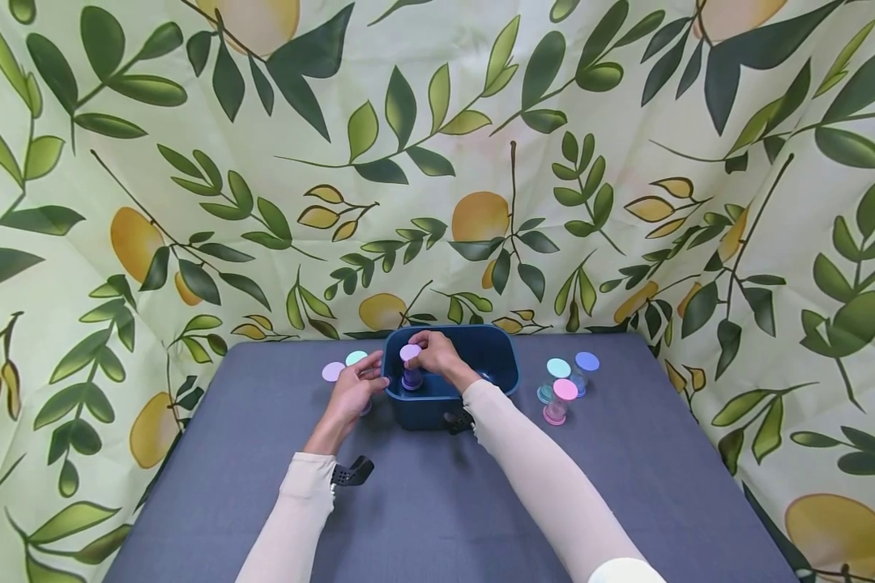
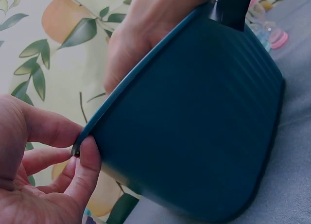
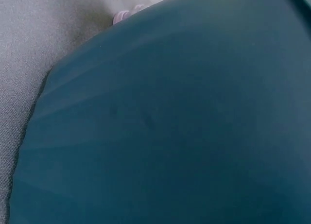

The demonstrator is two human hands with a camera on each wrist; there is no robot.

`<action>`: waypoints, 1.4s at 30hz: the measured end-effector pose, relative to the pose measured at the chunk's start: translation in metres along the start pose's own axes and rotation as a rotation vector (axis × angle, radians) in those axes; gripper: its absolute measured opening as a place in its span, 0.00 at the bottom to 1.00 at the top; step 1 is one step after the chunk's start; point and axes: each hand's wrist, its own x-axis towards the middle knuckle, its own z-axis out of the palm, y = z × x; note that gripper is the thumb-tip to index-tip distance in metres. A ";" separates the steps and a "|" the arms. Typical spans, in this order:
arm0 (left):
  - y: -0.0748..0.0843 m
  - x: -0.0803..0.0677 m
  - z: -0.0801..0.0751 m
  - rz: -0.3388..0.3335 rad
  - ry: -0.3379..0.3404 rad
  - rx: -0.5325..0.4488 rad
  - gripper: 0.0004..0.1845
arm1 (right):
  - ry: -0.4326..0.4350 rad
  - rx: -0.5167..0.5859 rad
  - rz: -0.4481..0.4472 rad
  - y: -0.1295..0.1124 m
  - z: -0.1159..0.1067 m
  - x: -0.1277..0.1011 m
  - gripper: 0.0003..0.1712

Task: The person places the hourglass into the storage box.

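A dark blue bin (image 1: 423,414) stands on the grey table. At its left rim my left hand (image 1: 351,397) pinches the edge; the left wrist view shows thumb and fingers on either side of the rim of the bin (image 2: 189,117). Reaching over the front wall, my right hand (image 1: 437,354) holds a purple sand timer (image 1: 411,379) by its top, upright inside the bin. Whether its base touches the bin floor I cannot tell. In the right wrist view the bin's outer wall (image 3: 160,117) fills most of the frame and hides the right hand.
Right of the bin stand a pink sand timer (image 1: 556,413), a teal one (image 1: 558,368) and a blue one (image 1: 586,361). Left of it, partly behind my left hand, are timers with a lilac top (image 1: 333,372) and a mint top (image 1: 356,357). A leaf-patterned cloth (image 1: 416,267) hangs behind the table.
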 end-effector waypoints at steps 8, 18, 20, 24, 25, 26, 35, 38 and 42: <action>-0.001 0.000 -0.001 0.013 -0.003 0.003 0.30 | -0.007 -0.022 0.008 0.001 0.001 0.001 0.24; 0.001 0.000 -0.002 0.013 -0.015 -0.003 0.31 | -0.022 -0.055 -0.020 0.001 0.001 0.001 0.27; 0.001 -0.001 -0.001 0.017 -0.016 -0.003 0.31 | -0.017 -0.075 -0.025 0.001 0.001 0.001 0.26; 0.000 -0.003 -0.001 0.057 0.003 -0.003 0.30 | -0.009 -0.114 -0.035 0.000 0.001 -0.001 0.26; -0.001 -0.003 0.000 0.064 0.007 -0.001 0.30 | -0.007 -0.122 -0.041 0.000 0.000 -0.002 0.26; -0.001 -0.003 0.000 0.068 0.010 0.001 0.30 | -0.008 -0.123 -0.045 0.000 -0.001 -0.003 0.27; 0.002 -0.004 -0.001 0.001 0.018 0.013 0.30 | 0.021 -0.109 -0.125 -0.008 -0.019 -0.017 0.26; 0.002 -0.003 0.000 0.001 0.016 0.011 0.30 | 0.047 -0.106 -0.156 -0.011 -0.028 -0.026 0.25; 0.001 -0.004 0.000 0.012 0.013 -0.004 0.31 | 0.081 -0.108 -0.187 -0.011 -0.041 -0.040 0.25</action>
